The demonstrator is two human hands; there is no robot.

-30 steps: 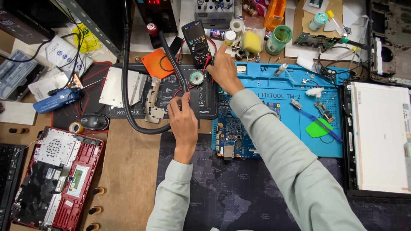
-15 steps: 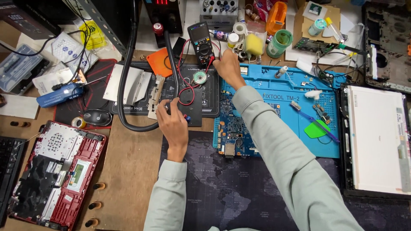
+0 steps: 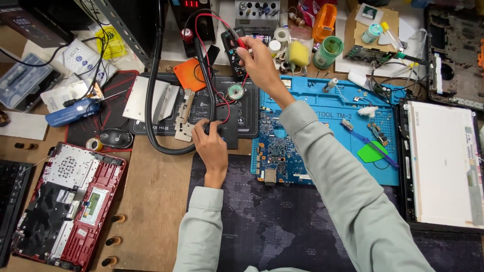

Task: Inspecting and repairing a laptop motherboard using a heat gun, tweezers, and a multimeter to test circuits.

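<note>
Right hand (image 3: 259, 60) outstretched, gripping multimeter (image 3: 235, 53)

You're at an electronics repair workshop: your worktop (image 3: 151, 201) carries a bare circuit board (image 3: 280, 151), multimeter (image 3: 234, 50) and opened laptop (image 3: 65, 201).

The bench is lit evenly and brightly from overhead, with only soft, short shadows thrown under the hands. A bit of glare is picked up on the white screen panel (image 3: 443, 161) right of the blue work mat (image 3: 348, 146), and on the metal plate (image 3: 151, 98) left of it. Everything is kept fairly sharp; slight wide-angle bending is seen far from the mat, at the edges.
</note>
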